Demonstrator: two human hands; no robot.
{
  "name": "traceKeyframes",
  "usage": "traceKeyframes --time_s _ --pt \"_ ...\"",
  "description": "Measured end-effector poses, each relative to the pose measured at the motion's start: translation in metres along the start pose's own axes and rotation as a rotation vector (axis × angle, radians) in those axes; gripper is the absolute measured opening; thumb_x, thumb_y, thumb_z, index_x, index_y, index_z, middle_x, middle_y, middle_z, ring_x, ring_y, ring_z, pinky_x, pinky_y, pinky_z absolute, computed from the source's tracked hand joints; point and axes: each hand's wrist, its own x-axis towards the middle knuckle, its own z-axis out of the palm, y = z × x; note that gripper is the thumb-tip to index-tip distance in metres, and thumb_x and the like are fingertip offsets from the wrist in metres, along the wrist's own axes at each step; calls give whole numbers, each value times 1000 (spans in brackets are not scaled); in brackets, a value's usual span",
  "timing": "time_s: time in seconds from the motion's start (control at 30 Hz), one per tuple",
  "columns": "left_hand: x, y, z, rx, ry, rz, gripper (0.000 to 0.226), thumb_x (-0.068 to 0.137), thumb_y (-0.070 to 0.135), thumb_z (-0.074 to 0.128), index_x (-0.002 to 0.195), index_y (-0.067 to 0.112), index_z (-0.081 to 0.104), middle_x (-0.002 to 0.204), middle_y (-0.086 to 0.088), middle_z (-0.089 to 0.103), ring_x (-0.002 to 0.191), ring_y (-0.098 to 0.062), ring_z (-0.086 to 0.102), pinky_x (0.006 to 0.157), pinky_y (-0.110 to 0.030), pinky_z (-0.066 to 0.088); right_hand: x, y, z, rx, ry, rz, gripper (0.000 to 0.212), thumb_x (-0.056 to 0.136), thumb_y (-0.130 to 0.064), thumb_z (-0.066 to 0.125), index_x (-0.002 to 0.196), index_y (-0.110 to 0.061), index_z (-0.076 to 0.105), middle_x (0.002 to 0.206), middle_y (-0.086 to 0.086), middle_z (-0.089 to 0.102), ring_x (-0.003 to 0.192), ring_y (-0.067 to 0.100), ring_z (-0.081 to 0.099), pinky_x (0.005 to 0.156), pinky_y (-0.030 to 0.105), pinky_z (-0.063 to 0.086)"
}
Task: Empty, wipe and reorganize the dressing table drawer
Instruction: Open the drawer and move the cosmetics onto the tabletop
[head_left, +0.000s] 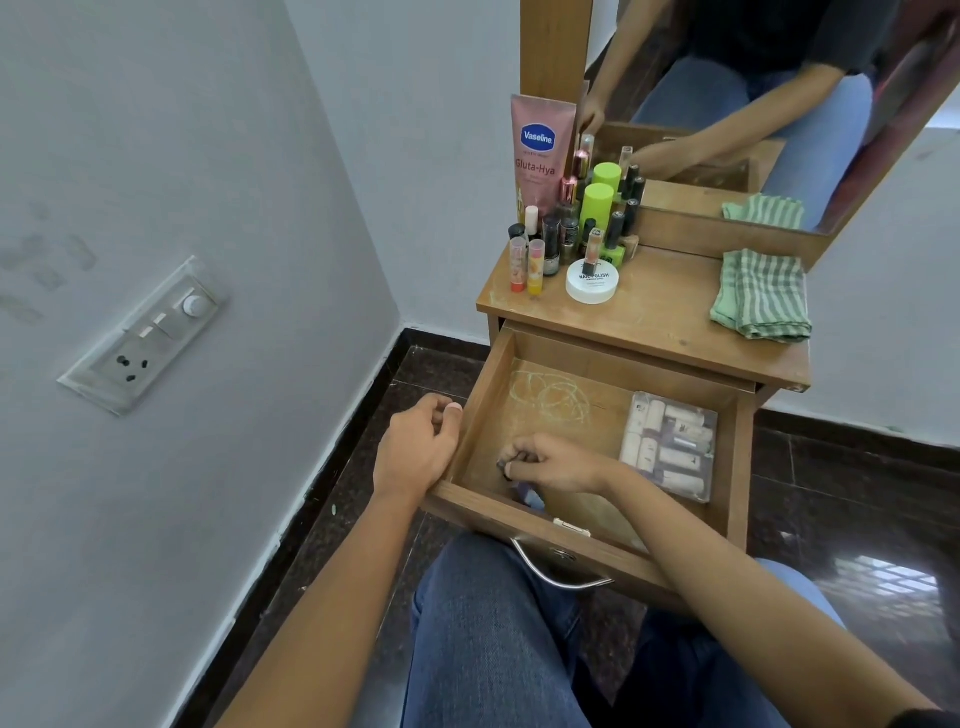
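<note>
My right hand (556, 465) was down in the drawer (571, 526), its fingers (525, 459) curled round a small dark item (503, 464) near the front left corner. Something purplish lay just under that hand, too hidden to name. My left hand (415, 449) lay against the outside of the drawer's left wall, thumb at the rim and fingers loosely bent; whether it gripped the wood I could not tell.

Further right in the drawer sat a clear box (667, 447) of pale tubes, close to the right wall. Up on the counter (665, 317) stood the bottles (571, 234) in a cluster at the left, and the folded cloth (761, 296) lay at the right.

I judged I was late in the emptying step. The next move called for lifting the item out to the counter beside the bottles, then the box, before the cloth could go in
</note>
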Motion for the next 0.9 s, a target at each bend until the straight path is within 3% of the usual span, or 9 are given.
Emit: traceKeyframes --time_s 0.1,0.23,0.37,0.47,0.63,0.77,0.9 --pt "0 0 0 -2 -2 -1 30 99 42 45 111 22 63 82 12 65 79 -9 62 77 -37 54 -6 1 -10 132 112 -18 10 99 -16 48 96 -16 57 96 2 66 83 11 58 75 25 47" --pt "0 -1 0 -21 2 -5 29 99 42 46 110 23 64 81 12 65 77 -7 62 75 -35 54 -9 4 -14 247 333 -30 6 100 -16 46 102 -17 51 94 -1 65 81 9 60 68 21 43" --pt "0 -1 0 -15 4 -6 29 99 42 46 111 23 64 78 13 62 76 -7 61 75 -34 54 -10 5 -14 163 549 -142 11 97 -8 49 100 -18 51 89 -1 63 84 5 61 77 18 47" --pt "0 0 -1 -16 7 -9 30 99 43 46 112 23 64 78 13 62 76 -8 61 73 -34 53 -11 2 -16 85 633 -177 18 95 -1 46 101 -18 50 91 4 59 85 13 58 77 23 48" --pt "0 -1 0 -31 3 0 29 99 42 46 112 23 64 79 13 63 77 -6 61 74 -33 53 -13 6 -17 -12 628 -131 27 92 4 46 106 -19 49 98 -3 59 92 10 57 83 23 47" --pt "0 -1 -1 -36 5 -1 29 99 42 46 112 24 64 80 14 63 77 -6 61 75 -34 54 -15 9 -16 -2 597 -80 31 85 5 53 100 -22 52 99 -1 57 92 17 58 83 29 50" --pt "0 -1 0 -38 1 -2 29 99 43 46 111 24 64 79 14 63 77 -6 62 76 -34 54 -11 12 -14 -87 579 -32 32 82 3 61 101 -21 53 94 1 59 75 8 55 72 20 48"
